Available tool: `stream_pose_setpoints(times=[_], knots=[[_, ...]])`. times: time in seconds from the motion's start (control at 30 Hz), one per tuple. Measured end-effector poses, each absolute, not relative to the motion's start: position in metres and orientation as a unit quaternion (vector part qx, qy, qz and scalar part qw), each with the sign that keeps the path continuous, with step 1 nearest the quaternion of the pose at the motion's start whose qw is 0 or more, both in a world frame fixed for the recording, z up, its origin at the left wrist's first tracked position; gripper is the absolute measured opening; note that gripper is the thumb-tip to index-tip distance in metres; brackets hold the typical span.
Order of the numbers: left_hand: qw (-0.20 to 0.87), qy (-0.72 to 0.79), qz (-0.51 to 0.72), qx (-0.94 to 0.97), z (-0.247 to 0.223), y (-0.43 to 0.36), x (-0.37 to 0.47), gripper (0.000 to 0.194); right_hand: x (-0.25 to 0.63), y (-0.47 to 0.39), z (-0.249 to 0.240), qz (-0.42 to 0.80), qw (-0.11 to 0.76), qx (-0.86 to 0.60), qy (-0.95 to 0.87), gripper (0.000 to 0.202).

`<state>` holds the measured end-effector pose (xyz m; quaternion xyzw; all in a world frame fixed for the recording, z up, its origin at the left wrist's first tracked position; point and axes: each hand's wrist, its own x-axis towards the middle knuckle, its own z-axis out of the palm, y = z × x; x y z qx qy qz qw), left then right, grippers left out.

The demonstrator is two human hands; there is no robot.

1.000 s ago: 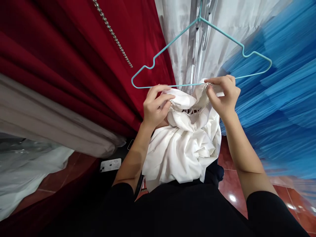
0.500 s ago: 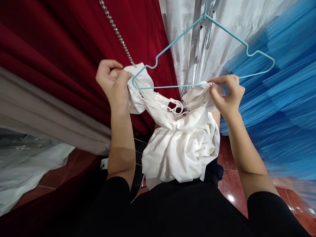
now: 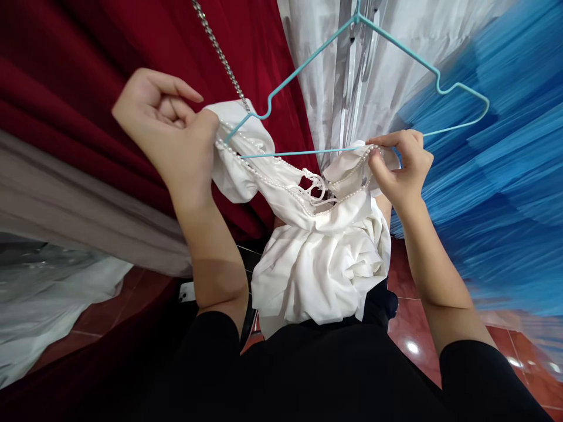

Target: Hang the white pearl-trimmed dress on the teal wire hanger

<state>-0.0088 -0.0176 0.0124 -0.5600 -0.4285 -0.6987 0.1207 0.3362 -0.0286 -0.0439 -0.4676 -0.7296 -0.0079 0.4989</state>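
Observation:
A white dress [image 3: 321, 264] with pearl-trimmed neckline and lace-up cords lies bunched over my lap. My left hand [image 3: 171, 126] is closed at the pearl edge of one puffed sleeve [image 3: 240, 173], thumb against the trim; its fingertips are partly hidden. My right hand [image 3: 402, 164] pinches the pearl edge at the other sleeve between thumb and fingers. A light blue hanger [image 3: 308, 61] hangs above the dress. Its left end goes inside the left sleeve's opening, behind the pearl trim. The hanger's right arm is outside the cloth, beyond my right hand.
A metal chain [image 3: 222, 55] hangs down to the left sleeve. Red drapery [image 3: 145, 35] is on the left, white fabric [image 3: 308, 70] behind the hanger, and blue tulle [image 3: 497, 193] on the right. A white phone-like object [image 3: 187, 292] lies by my left elbow.
My left hand has moved left and up, drawing the sleeve with it. The hanger's left end now sits within the sleeve opening instead of in front of it. My right hand barely moved.

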Motion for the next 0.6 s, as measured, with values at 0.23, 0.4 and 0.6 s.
stream_pose_setpoints(times=[0.23,0.4,0.6], knots=[[0.096,-0.292,-0.674,-0.672,0.018,0.006,0.001,0.033,0.332,-0.029,-0.049,-0.002,0.509,-0.465,-0.724,0.020],[0.056,-0.248,-0.664,-0.703,0.016,0.019,0.019,0.019,0.335,-0.027,-0.049,-0.045,0.490,-0.466,-0.735,0.019],[0.008,-0.325,-0.576,-0.750,-0.005,-0.034,0.093,0.007,0.330,-0.027,-0.050,-0.049,0.525,-0.442,-0.726,0.017]])
